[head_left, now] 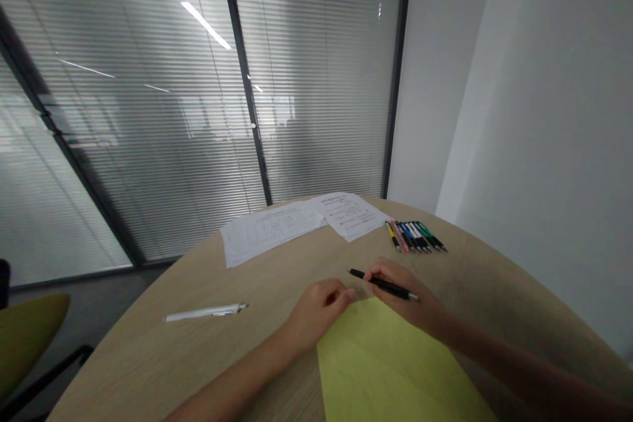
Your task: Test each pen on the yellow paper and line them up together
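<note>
A black pen [390, 287] lies across the fingers of my right hand [403, 290], gripped between thumb and fingers. Its silver tip end points right, and its other end points left. My right hand is over the top edge of a yellow sheet of paper [390, 362]. Beside the sheet's upper left corner rests my left hand [319, 310], its fingers curled in loosely and its thumb toward the paper. Nothing shows in the gap between that thumb and the fingers. Both forearms reach in from the bottom of the view.
To the left on the round wooden table [277, 277] lies a white pen [206, 312]. Several pens [415, 237] sit side by side at the back right. Printed sheets [274, 227] lie along the far edge. A yellow-green chair [32, 336] stands at the left.
</note>
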{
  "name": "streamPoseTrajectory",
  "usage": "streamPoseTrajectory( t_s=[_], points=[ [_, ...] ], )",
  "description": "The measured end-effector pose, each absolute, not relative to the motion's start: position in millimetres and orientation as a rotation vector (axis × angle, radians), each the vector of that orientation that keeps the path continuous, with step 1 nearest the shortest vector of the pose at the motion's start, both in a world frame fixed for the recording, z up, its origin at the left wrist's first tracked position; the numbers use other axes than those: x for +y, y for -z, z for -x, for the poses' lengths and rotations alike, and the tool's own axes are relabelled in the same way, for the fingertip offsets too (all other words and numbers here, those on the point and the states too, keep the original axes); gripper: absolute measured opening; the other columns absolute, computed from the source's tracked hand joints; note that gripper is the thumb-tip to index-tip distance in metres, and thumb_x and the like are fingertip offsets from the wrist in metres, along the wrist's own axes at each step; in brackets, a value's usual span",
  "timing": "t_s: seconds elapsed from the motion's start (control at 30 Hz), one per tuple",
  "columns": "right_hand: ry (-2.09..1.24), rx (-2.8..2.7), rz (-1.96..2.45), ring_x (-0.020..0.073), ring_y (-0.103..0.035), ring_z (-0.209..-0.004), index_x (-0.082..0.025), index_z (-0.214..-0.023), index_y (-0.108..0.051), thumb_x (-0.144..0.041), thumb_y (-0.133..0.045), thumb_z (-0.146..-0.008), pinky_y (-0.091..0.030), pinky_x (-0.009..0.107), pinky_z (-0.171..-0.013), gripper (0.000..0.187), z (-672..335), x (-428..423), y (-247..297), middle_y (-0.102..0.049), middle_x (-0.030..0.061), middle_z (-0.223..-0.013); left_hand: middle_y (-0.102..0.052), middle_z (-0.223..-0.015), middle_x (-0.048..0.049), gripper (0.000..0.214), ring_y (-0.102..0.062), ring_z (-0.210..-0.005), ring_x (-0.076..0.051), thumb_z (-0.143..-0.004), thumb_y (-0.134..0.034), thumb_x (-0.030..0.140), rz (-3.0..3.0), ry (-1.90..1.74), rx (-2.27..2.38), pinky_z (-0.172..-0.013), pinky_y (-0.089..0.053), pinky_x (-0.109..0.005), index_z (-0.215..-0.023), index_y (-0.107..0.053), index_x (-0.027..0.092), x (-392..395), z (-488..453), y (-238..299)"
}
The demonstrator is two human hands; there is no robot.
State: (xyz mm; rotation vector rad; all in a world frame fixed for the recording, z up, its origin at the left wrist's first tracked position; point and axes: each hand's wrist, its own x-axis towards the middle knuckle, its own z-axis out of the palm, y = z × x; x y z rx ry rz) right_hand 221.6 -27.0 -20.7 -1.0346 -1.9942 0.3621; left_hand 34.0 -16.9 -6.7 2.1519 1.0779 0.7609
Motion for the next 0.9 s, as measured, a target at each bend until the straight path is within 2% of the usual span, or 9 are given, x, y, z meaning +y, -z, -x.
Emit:
streamPoseTrajectory(
  t_s=[0.07,0.13,0.2,0.27,0.47,0.6,0.67,0.77,0.9],
  points=[
    [0.147,-2.121,1.02,0.0149,-0.05,-0.069,-0.018,-0.078,-0.053,-0.012,-0.042,-0.08,-0.036,0.026,-0.059,0.013,-220,-33,18,-0.055,0.0035,-0.071,-0.048,-0.052,0.0019,0.036,-0.044,-0.05,-0.012,-0.078,-0.037,0.041,-2.03,-0.615,0.981,-0.048,-0.031,-0.021,-0.059,-0.055,0.017,-24,-38,5],
    [0.583,-2.168,1.006,0.0159,-0.047,-0.064,-0.017,-0.073,-0.054,-0.008,-0.04,-0.079,-0.033,0.027,-0.056,0.018,-217,-38,16,-0.053,0.004,-0.065,-0.051,-0.054,0.0008,0.036,-0.045,-0.051,-0.012,-0.076,-0.037,0.044,-1.919,-0.522,0.886,-0.05,-0.034,-0.022,-0.059,-0.054,0.016,-31,-43,4],
    [0.851,-2.184,0.99,0.0156,-0.045,-0.058,-0.017,-0.068,-0.054,-0.006,-0.04,-0.079,-0.029,0.028,-0.054,0.02,-214,-43,15,-0.052,0.0035,-0.06,-0.054,-0.056,-0.0001,0.032,-0.045,-0.05,-0.011,-0.071,-0.043,0.045,-1.79,-0.48,0.821,-0.05,-0.035,-0.022,-0.059,-0.051,0.017,-37,-48,6],
    [0.961,-2.184,0.986,0.0153,-0.043,-0.056,-0.017,-0.066,-0.053,-0.006,-0.04,-0.08,-0.027,0.028,-0.054,0.023,-211,-47,14,-0.051,0.0033,-0.059,-0.055,-0.056,0.0005,0.027,-0.044,-0.048,-0.01,-0.065,-0.051,0.043,-1.667,-0.475,0.802,-0.049,-0.036,-0.022,-0.059,-0.048,0.017,-40,-53,9],
    [1.025,-2.123,1.013,0.0156,-0.042,-0.057,-0.018,-0.065,-0.055,-0.008,-0.038,-0.081,-0.027,0.029,-0.056,0.026,-213,-45,8,-0.052,0.0033,-0.058,-0.05,-0.047,0.0059,0.018,-0.041,-0.042,-0.007,-0.055,-0.06,0.03,-1.522,-0.524,0.84,-0.044,-0.032,-0.019,-0.055,-0.047,0.018,-31,-53,16],
    [1.049,-2.116,0.969,0.0176,-0.048,-0.072,-0.017,-0.07,-0.058,-0.011,-0.041,-0.08,-0.031,0.032,-0.07,0.02,-220,-34,5,-0.06,0.0072,-0.077,-0.057,-0.05,0.0024,0.013,-0.044,-0.042,-0.008,-0.059,-0.056,0.027,-1.51,-0.624,0.874,-0.046,-0.033,-0.02,-0.055,-0.05,0.016,-16,-42,5],
    [1.0,-2.165,1.023,0.0174,-0.049,-0.071,-0.017,-0.069,-0.058,-0.014,-0.045,-0.079,-0.03,0.033,-0.072,0.017,-224,-29,6,-0.06,0.0061,-0.072,-0.058,-0.051,0.0019,0.013,-0.046,-0.044,-0.009,-0.062,-0.055,0.026,-1.516,-0.781,0.915,-0.048,-0.035,-0.021,-0.054,-0.053,0.016,-8,-35,-2],
    [0.858,-2.249,1.108,0.0162,-0.049,-0.062,-0.017,-0.067,-0.057,-0.017,-0.049,-0.078,-0.031,0.033,-0.07,0.013,-226,-25,10,-0.058,0.0031,-0.06,-0.059,-0.053,0.0013,0.009,-0.05,-0.05,-0.011,-0.063,-0.057,0.022,-1.507,-1.004,0.975,-0.052,-0.036,-0.021,-0.058,-0.059,0.015,3,-25,-9],
    [0.618,-2.252,1.14,0.016,-0.053,-0.062,-0.017,-0.073,-0.058,-0.021,-0.05,-0.079,-0.032,0.031,-0.067,0.011,-218,-30,18,-0.061,0.0029,-0.062,-0.065,-0.072,-0.0037,0.011,-0.058,-0.074,-0.016,-0.069,-0.057,0.024,-1.316,-1.123,0.962,-0.068,-0.041,-0.024,-0.072,-0.062,0.014,9,-19,-9]
  ],
)
